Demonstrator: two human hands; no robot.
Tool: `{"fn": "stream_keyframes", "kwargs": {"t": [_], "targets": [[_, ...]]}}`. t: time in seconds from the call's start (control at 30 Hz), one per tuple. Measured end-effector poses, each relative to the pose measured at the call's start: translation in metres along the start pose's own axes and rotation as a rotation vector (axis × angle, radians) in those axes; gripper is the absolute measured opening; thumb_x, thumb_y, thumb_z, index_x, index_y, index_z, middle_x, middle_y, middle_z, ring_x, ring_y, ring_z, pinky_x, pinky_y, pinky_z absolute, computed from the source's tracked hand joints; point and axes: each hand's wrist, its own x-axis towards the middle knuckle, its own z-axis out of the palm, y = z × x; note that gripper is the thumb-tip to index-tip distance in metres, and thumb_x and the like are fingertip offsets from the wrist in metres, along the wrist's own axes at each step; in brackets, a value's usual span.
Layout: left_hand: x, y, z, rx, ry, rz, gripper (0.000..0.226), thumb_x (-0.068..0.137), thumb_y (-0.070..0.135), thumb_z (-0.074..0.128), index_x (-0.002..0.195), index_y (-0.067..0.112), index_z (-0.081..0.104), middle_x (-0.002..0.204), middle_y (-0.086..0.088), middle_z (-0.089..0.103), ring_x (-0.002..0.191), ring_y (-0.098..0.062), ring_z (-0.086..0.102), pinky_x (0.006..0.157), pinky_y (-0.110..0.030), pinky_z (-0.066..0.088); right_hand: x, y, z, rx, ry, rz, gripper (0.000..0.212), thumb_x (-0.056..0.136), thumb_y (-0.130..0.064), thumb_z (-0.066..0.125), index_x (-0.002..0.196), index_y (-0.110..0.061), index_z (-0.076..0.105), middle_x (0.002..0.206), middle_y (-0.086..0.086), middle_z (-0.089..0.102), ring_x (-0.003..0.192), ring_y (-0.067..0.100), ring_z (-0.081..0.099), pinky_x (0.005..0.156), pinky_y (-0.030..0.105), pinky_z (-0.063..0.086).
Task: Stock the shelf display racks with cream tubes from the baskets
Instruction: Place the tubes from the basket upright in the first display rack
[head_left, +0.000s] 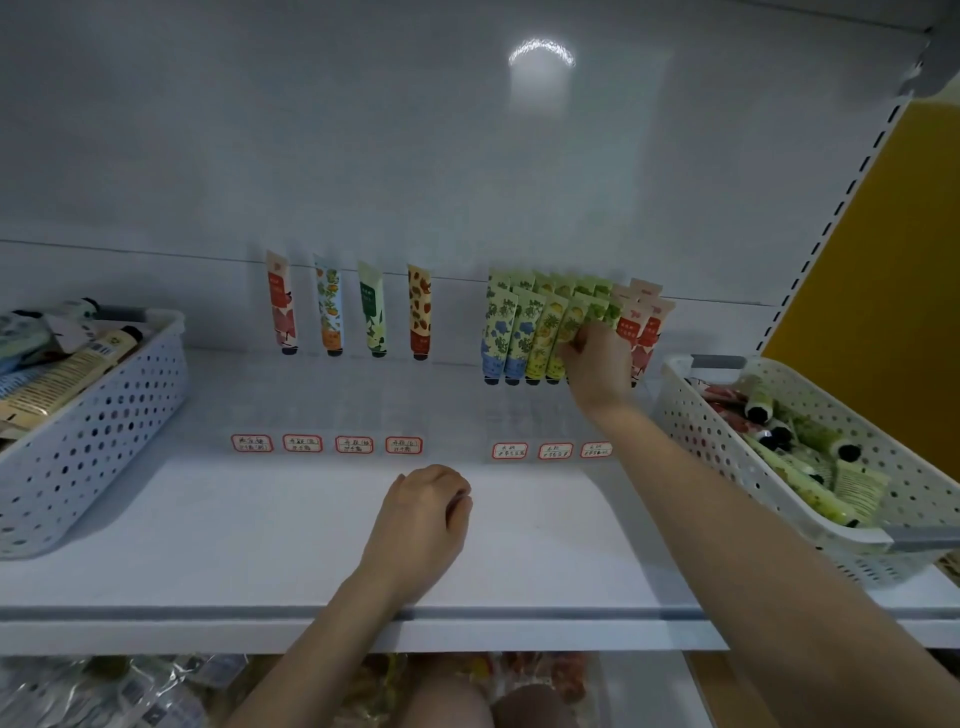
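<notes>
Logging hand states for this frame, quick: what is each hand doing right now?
Left hand: closed, fingers curled, holding nothing visible, resting on the shelf.
Right hand: closed on a green tube.

white shelf (260, 545) carries left basket (93, 431), right basket (727, 441), clear racks (519, 415) between them.
</notes>
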Motion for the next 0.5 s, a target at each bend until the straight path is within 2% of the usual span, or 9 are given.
{"fn": "stream_keyframes", "kwargs": {"t": [0.1, 0.27, 0.5], "targets": [[-0.0002, -0.0006, 0.0014, 0.003, 0.011, 0.007, 0.019, 0.094, 0.019, 0.048, 0.098, 0.015, 0.066, 0.099, 0.005, 0.064, 0.088, -0.009, 0.055, 0.093, -0.029, 0.043, 0.0013, -0.0026, -0.0014, -0.051, -0.011, 0.018, 0.035, 0.091, -0.004, 0.051, 0.061, -0.012, 0.035, 0.056, -0.001, 0.036, 0.050, 0.011, 0.034, 0.043, 0.025, 0.020], [-0.0003, -0.0011, 0.0026, 0.008, 0.023, 0.015, 0.020, 0.094, 0.020, 0.048, 0.098, 0.015, 0.067, 0.099, 0.005, 0.064, 0.089, -0.009, 0.055, 0.092, -0.027, 0.043, 0.0015, -0.0041, 0.0002, -0.108, -0.011, 0.008, 0.019, 0.092, -0.002, 0.048, 0.074, -0.005, 0.045, 0.066, 0.006, 0.047, 0.061, 0.021, 0.045, 0.043, 0.025, 0.023], [-0.0004, 0.0003, 0.0006, 0.004, 0.024, 0.029, 0.019, 0.094, 0.020, 0.049, 0.098, 0.015, 0.067, 0.099, 0.005, 0.064, 0.087, -0.008, 0.055, 0.089, -0.024, 0.043, -0.0012, 0.0020, 0.0021, 0.041, 0.010, 0.003, 0.037, 0.090, -0.008, 0.054, 0.058, -0.015, 0.038, 0.053, -0.003, 0.041, 0.048, 0.011, 0.038, 0.043, 0.023, 0.022]]}}
